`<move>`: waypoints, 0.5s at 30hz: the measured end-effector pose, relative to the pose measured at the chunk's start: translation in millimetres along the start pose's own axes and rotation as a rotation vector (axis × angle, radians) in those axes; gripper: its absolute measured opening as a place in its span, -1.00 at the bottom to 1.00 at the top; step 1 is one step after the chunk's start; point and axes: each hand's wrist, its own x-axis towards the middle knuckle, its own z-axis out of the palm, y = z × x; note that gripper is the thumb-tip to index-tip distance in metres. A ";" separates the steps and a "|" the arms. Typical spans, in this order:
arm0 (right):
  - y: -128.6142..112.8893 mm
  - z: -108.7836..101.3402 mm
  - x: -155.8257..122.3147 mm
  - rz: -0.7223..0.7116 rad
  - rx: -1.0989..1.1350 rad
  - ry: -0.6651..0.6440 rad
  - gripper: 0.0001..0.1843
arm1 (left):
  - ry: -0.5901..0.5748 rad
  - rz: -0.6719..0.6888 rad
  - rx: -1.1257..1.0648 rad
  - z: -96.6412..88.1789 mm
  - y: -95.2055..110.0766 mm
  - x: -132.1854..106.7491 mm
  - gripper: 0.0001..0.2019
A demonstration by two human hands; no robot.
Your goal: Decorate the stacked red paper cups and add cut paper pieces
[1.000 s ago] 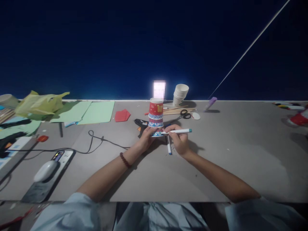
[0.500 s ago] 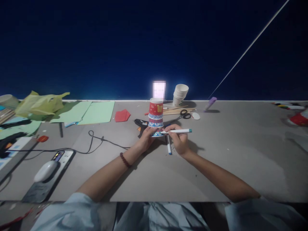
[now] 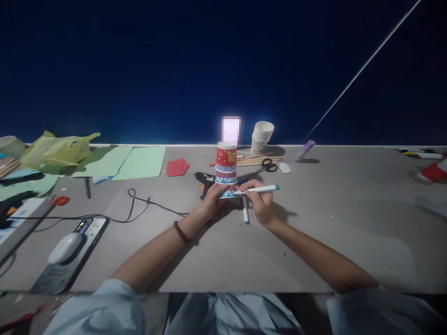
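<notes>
An upside-down paper cup [image 3: 226,168], red on top with blue and white patterned bands, stands on the grey table [image 3: 314,232]. My left hand [image 3: 213,201] is wrapped round the cup's lower rim. My right hand [image 3: 261,204] pinches a white marker with a teal end [image 3: 260,189], its tip touching the cup's lowest band. A second marker [image 3: 245,212] lies on the table between my hands.
Behind the cup lie a black glue gun [image 3: 205,178], scissors [image 3: 267,165], wooden sticks [image 3: 254,160], a stack of white cups [image 3: 261,136] and a purple tube [image 3: 306,149]. Red paper [image 3: 177,166], green sheets [image 3: 139,163], a cable [image 3: 139,204], a phone [image 3: 89,226] and a mouse [image 3: 65,247] lie left.
</notes>
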 end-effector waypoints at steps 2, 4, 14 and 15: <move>-0.8 0.5 0.4 0.000 0.021 0.016 -0.88 | -0.004 0.010 -0.001 -0.2 -0.1 0.2 -0.76; -2.4 1.4 1.0 0.007 0.040 0.034 -0.89 | -0.008 0.017 -0.005 -0.5 -0.3 0.3 -0.76; -6.0 2.6 2.6 0.015 0.039 0.075 -0.89 | 0.017 0.002 -0.037 -2.5 -1.4 1.7 -0.70; -5.4 2.6 2.2 0.015 0.039 0.067 -0.89 | 0.010 0.003 -0.037 -2.6 -1.3 1.7 -0.69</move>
